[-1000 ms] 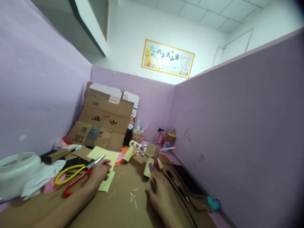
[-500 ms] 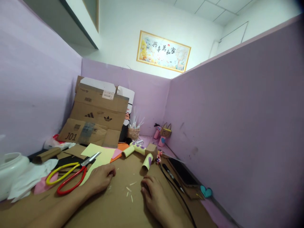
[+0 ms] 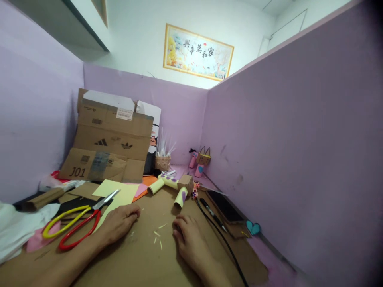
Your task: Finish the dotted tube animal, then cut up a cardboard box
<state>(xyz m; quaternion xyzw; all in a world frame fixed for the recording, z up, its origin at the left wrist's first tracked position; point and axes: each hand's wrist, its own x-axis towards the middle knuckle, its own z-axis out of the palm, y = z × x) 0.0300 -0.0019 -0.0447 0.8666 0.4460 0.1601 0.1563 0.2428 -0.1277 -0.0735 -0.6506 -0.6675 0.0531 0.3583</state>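
Observation:
My left hand (image 3: 121,221) rests on the brown cardboard sheet (image 3: 143,263) with its fingers curled in and nothing visible in them. Just left of it lies a pair of scissors (image 3: 79,221), one handle yellow and one red, blades pointing away. Under the blade tips and beside this hand is a pale yellow paper sheet (image 3: 115,195). My right hand (image 3: 190,239) also lies on the cardboard, fingers loosely bent, a gap between thumb and forefinger, holding nothing that shows. Thin pale scraps (image 3: 157,234) lie between the hands. Beyond the right hand sits a cardboard-and-paper-tube figure (image 3: 185,183) with purple spots.
A black cable (image 3: 221,237), a marker (image 3: 212,213), a phone (image 3: 226,205) and a teal heart (image 3: 253,227) lie at the right. White tissue (image 3: 26,227) is at the left. Behind stand a flattened carton (image 3: 110,135), a basket of sticks (image 3: 163,162) and a cat-eared figure (image 3: 203,159).
The view has shifted slightly, so the scene sits further left and the white jar at the left edge has gone out of view. Both hands stay resting on the cardboard.

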